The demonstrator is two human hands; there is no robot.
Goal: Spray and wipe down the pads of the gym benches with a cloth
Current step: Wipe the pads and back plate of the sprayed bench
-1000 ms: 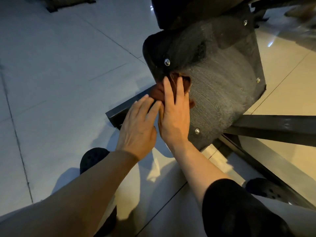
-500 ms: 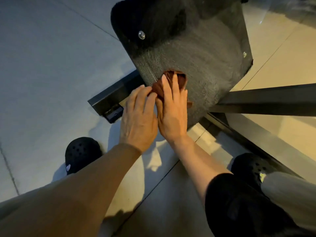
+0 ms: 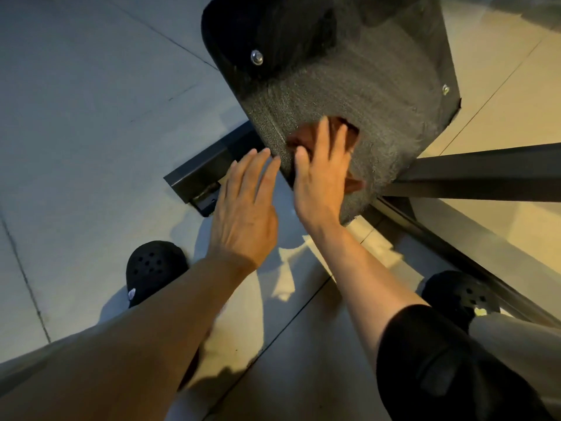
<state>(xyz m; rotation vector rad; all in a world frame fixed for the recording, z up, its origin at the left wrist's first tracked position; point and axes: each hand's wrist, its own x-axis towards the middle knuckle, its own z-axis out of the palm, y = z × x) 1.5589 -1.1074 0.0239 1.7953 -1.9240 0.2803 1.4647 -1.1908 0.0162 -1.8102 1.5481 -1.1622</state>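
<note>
Left hand (image 3: 243,214), fingers straight, has slid off the cloth (image 3: 343,132) toward 8 o'clock, while the flat right hand (image 3: 321,174) keeps pressing it against the bench pad (image 3: 379,95), wiping one-handed.

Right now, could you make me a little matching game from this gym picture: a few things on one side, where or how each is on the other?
Things:
1. cloth
2. left hand
3. right hand
4. bolt

States:
A. flat, pressing the cloth against the pad
B. shiny, near the pad's upper left edge
C. reddish brown, mostly under fingers
D. open, fingertips at the pad's left edge

Pairs: 1-C, 2-D, 3-A, 4-B
</note>
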